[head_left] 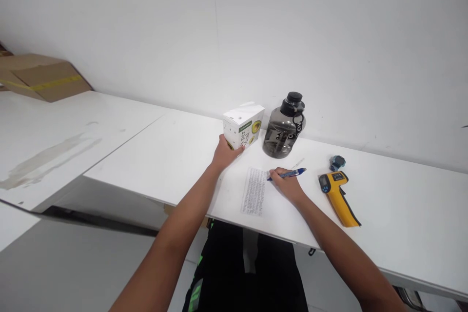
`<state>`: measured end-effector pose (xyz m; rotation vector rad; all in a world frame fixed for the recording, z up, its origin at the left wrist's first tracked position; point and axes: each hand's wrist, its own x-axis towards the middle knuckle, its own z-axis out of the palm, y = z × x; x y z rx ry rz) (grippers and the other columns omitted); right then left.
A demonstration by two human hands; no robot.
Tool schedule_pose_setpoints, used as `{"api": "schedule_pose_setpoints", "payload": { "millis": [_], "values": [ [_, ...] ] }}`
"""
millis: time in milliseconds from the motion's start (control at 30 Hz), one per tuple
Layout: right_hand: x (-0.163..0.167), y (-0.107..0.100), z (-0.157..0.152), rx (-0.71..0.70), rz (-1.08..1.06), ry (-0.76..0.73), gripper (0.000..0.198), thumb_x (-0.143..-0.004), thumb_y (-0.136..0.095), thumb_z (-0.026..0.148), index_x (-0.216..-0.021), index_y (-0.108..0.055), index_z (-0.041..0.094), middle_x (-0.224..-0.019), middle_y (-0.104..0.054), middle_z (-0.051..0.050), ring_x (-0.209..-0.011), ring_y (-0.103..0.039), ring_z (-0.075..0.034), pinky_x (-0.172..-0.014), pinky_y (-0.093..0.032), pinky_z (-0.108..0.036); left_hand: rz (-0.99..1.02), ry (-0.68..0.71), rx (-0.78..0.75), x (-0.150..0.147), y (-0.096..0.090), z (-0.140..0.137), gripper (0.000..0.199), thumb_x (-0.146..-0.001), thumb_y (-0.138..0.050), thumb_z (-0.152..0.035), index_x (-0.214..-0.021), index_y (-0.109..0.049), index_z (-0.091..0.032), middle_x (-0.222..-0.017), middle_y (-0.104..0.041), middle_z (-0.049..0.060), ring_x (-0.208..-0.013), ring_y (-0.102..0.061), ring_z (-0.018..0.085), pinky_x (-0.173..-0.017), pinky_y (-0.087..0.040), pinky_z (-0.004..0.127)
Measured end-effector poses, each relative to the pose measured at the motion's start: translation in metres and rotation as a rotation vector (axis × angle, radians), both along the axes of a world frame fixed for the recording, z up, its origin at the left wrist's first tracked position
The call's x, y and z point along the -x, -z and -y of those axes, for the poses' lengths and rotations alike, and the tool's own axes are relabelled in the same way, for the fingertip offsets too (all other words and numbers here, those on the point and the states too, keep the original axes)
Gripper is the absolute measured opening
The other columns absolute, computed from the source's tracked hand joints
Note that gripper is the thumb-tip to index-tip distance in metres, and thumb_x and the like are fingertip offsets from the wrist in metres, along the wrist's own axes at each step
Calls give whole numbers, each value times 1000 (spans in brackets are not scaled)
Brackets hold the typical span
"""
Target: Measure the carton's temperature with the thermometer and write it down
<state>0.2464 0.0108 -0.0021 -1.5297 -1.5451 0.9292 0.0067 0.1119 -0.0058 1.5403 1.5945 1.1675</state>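
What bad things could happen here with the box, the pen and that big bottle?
The left hand grips the white box, which stands close beside the dark water bottle; a clumsy pull might bump the bottle and tip it toward the printed sheet. The right hand holds a blue pen with its tip at the sheet's edge, so a slip could scribble on the white table. The yellow thermometer gun lies near that forearm and might get knocked.

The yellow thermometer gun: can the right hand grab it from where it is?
Probably yes. The gun lies just beside the right hand on the table, with nothing between them. But the fingers already hold a pen, so that would need putting down first.
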Motion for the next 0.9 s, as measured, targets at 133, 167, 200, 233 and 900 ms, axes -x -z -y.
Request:
{"api": "schedule_pose_setpoints", "payload": {
  "millis": [133,167,200,233,900],
  "values": [
    [-1,0,-1,0,8,-21,34,-80,-54,49,-61,-60,21,-62,-60,-1,-64,-55,-18,-62,-42,-30,5,3,-3,0,1,0,69,-64,-80,-53,-112,-38,-25,-120,-62,12,-107,-62,27,-81,-51,39],
    [-1,0,-1,1,9,-21,34,-81,-54,49,-62,-60,20,-62,-61,-1,-64,-55,-18,-62,-42,-30,0,2,-4,0,0,0,69,-64,-80,-53,-111,-38,-25,-120,-62,12,-107,-62,28,-80,-51,39],
    [-1,0,-1,1,8,-17,35,-81,-54,49,-62,-60,20,-62,-61,-1,-64,-55,-18,-62,-42,-30,-7,0,-3,0,0,1,69,-64,-80,-54,-111,-38,-25,-120,-63,12,-107,-62,28,-80,-51,39],
    [-1,0,0,1,8,-12,35,-81,-54,49,-62,-60,20,-62,-61,-1,-64,-55,-18,-63,-42,-30,-14,-3,-1,0,0,1,69,-64,-79,-54,-111,-38,-25,-120,-63,12,-106,-63,28,-79,-51,39],
    [-2,-3,1,-31,28,-15,37,-82,-52,50,-61,-59,21,-59,-57,0,-63,-53,-18,-64,-41,-31,-34,-19,32,-1,-5,2,68,-64,-80,-53,-110,-38,-26,-117,-64,10,-100,-64,28,-77,-50,39]
  ]
}}
